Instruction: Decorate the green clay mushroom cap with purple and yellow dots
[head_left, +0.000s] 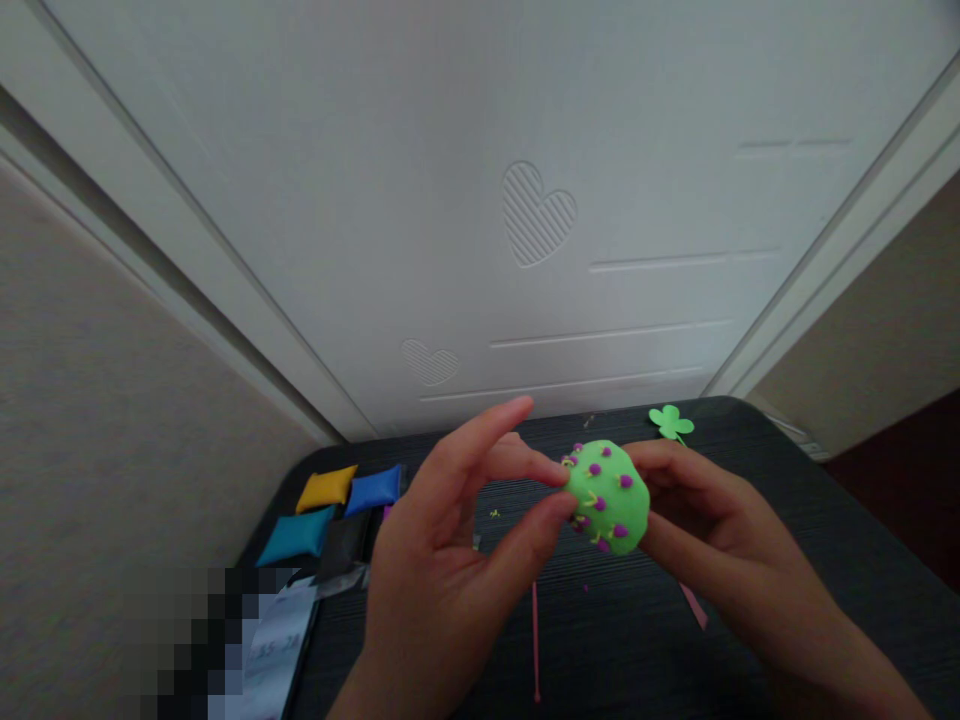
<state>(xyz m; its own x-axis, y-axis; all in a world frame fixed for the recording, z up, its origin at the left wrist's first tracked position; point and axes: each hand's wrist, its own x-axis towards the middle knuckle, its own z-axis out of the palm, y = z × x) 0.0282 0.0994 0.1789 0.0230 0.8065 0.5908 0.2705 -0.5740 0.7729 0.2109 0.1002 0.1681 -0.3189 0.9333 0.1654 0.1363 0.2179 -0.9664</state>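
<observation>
A rounded green clay piece (616,508), dotted with small purple balls and thin yellow bits, is held up above the dark table. My right hand (720,540) grips it from the right side, fingers behind and thumb below. From the left, my left hand (480,540) pinches at its edge with thumb and a finger, while the index finger is raised. A tiny yellow bit seems to be at those fingertips; whether it is loose or stuck to the clay, I cannot tell.
On the dark table (622,650) lie yellow (327,490), blue (375,490), teal (296,535) and black (343,545) clay packets at left. A thin pink stick (536,640), another pink tool (693,606) and a green clover shape (671,422) lie nearby. A white door (450,250) stands behind.
</observation>
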